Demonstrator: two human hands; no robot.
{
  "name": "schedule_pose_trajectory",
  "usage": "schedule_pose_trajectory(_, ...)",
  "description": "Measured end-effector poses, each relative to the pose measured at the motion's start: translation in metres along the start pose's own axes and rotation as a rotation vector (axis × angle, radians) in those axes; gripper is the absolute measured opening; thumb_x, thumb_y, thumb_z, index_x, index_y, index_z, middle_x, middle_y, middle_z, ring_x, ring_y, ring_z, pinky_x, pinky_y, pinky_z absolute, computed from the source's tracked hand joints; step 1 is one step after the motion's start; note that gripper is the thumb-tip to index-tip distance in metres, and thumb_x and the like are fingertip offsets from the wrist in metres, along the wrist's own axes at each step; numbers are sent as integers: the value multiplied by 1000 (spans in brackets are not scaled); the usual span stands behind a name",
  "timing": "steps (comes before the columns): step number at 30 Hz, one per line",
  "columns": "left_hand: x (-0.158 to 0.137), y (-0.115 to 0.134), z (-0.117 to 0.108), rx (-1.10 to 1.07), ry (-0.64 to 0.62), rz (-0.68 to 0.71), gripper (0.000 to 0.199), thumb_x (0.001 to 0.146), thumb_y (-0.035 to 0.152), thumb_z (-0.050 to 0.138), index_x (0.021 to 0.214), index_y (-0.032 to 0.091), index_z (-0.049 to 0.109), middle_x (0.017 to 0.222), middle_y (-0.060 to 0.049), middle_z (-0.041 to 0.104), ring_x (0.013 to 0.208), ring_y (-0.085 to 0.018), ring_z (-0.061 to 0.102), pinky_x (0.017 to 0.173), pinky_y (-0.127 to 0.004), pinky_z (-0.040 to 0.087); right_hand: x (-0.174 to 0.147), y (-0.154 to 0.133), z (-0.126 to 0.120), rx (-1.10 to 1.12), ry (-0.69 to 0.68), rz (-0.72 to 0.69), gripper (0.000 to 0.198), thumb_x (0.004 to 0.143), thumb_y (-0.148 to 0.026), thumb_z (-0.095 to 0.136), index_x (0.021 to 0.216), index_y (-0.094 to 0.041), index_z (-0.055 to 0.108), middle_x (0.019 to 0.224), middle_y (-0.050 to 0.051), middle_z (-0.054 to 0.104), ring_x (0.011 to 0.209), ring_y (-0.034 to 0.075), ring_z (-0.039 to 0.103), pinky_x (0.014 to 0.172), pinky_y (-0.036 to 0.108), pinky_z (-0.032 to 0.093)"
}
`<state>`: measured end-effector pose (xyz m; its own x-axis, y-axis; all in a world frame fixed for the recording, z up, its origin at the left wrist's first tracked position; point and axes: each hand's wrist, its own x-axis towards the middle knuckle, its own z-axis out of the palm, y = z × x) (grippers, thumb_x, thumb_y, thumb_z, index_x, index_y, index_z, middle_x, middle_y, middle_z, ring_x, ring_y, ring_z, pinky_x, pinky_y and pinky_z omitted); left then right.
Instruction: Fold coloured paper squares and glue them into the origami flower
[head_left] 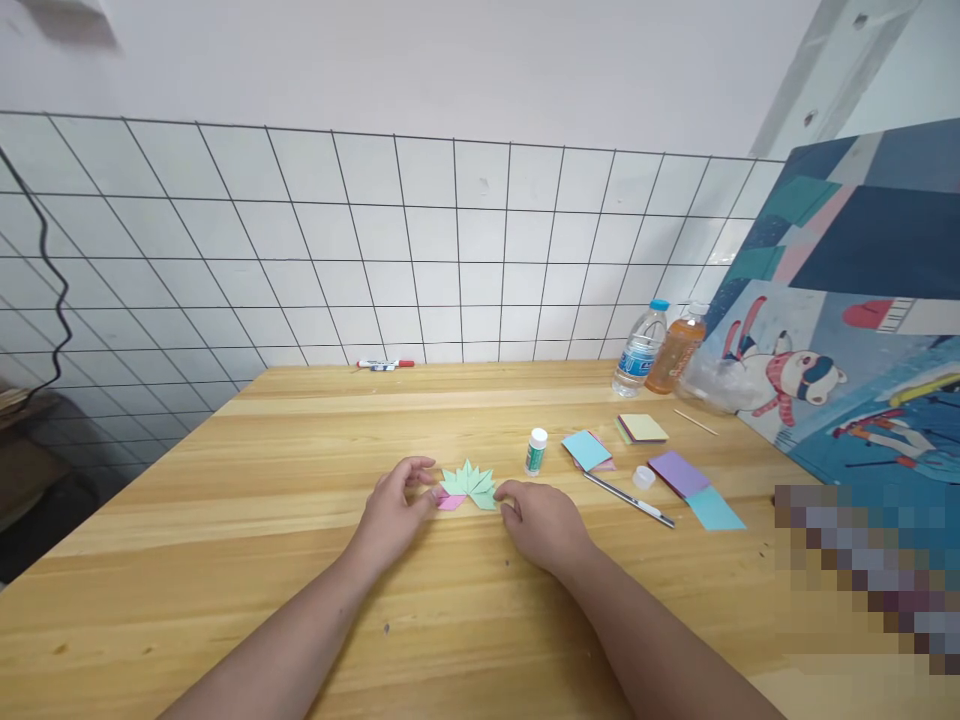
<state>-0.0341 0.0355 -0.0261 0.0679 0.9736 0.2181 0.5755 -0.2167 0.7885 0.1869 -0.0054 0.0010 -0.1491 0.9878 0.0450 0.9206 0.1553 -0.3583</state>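
Observation:
A fan-shaped piece of folded paper [468, 480] lies on the table between my hands. Most of it is light green with pointed tips, and a pink folded part [451, 501] sits at its lower left. My left hand [396, 503] is at the left side, thumb at the pink part, the other fingers apart from the thumb and bent above the table. At the right edge, my right hand [545, 522] has its fingers curled, with index finger and thumb at the green paper. A glue stick [535, 452] with a white top stands upright behind my right hand.
To the right lie blue paper squares [587, 451], a stack of yellowish squares [643, 429], a purple square [679, 472], a clear cap [643, 477] and a pen-like tool [630, 499]. Two bottles [641, 350] stand behind, beside a printed panel [847, 320]. Markers [385, 365] lie along the tiled wall.

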Motion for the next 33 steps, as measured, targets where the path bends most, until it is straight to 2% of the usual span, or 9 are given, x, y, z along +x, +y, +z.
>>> schedule_pose_trajectory(2, 0, 0, 0, 15, -11, 9, 33, 75, 38, 59, 104, 24, 56, 95, -4, 65, 99, -23, 58, 88, -38, 44, 0, 0, -2, -3, 10, 9, 26, 83, -25, 41, 94, -29, 64, 90, -2, 70, 85, 19, 62, 64, 27, 35)
schedule_pose_trajectory(4, 0, 0, -1, 32, -25, 22, 30, 74, 37, 59, 101, 23, 58, 96, -4, 65, 99, -23, 58, 88, -37, 44, 0, 0, -3, -5, 21, 24, 24, 82, -25, 41, 93, -28, 63, 85, -1, 70, 80, 18, 62, 61, 26, 33)
schedule_pose_trajectory(8, -1, 5, -1, 86, -49, 28, 29, 73, 38, 59, 99, 24, 59, 100, -5, 66, 99, -25, 58, 89, -40, 43, 2, -2, 0, -8, 37, 45, 38, 85, -27, 39, 121, -31, 49, 81, 1, 69, 75, 19, 62, 58, 26, 32)
schedule_pose_trajectory(11, -3, 9, -1, 163, -60, 24, 28, 74, 39, 58, 99, 26, 60, 103, -3, 65, 102, -25, 56, 90, -41, 41, 3, -6, 2, -64, 7, 36, 45, 89, -39, 35, 134, -35, 37, 87, 3, 70, 79, 22, 63, 59, 27, 33)
schedule_pose_trajectory(13, -4, 12, -1, 211, -64, 28, 27, 75, 39, 57, 100, 28, 60, 105, -1, 65, 104, -25, 54, 91, -42, 40, 4, -8, 2, -88, -15, 36, 45, 90, -45, 31, 132, -34, 40, 91, 5, 70, 82, 24, 64, 60, 28, 35)
schedule_pose_trajectory(17, -6, 16, -1, 275, -72, 25, 27, 77, 39, 54, 102, 31, 60, 113, 1, 63, 109, -26, 50, 92, -42, 38, 4, -8, 2, -74, -34, 26, 42, 90, -47, 30, 125, -33, 49, 96, 5, 70, 87, 23, 64, 63, 29, 38)
schedule_pose_trajectory(28, -5, 8, 2, 407, -116, 91, 33, 86, 46, 42, 115, 41, 57, 132, 2, 51, 122, -27, 41, 97, -46, 30, 2, -7, 0, -45, -69, 35, 41, 89, -46, 36, 126, -32, 48, 102, 4, 69, 93, 22, 62, 70, 30, 39)
schedule_pose_trajectory(31, -5, 6, 2, 393, -112, 105, 35, 86, 47, 42, 119, 40, 54, 133, 0, 50, 122, -27, 40, 97, -48, 30, 2, -8, -2, -38, -60, 35, 41, 89, -45, 36, 125, -32, 49, 101, 4, 69, 93, 22, 62, 70, 30, 39)
schedule_pose_trajectory(33, -5, 6, 2, 366, -80, 99, 33, 85, 46, 44, 115, 36, 57, 133, -2, 49, 122, -27, 40, 97, -48, 30, 2, -9, -2, -31, -64, 41, 40, 89, -45, 37, 125, -32, 49, 101, 4, 69, 93, 22, 62, 69, 30, 39)
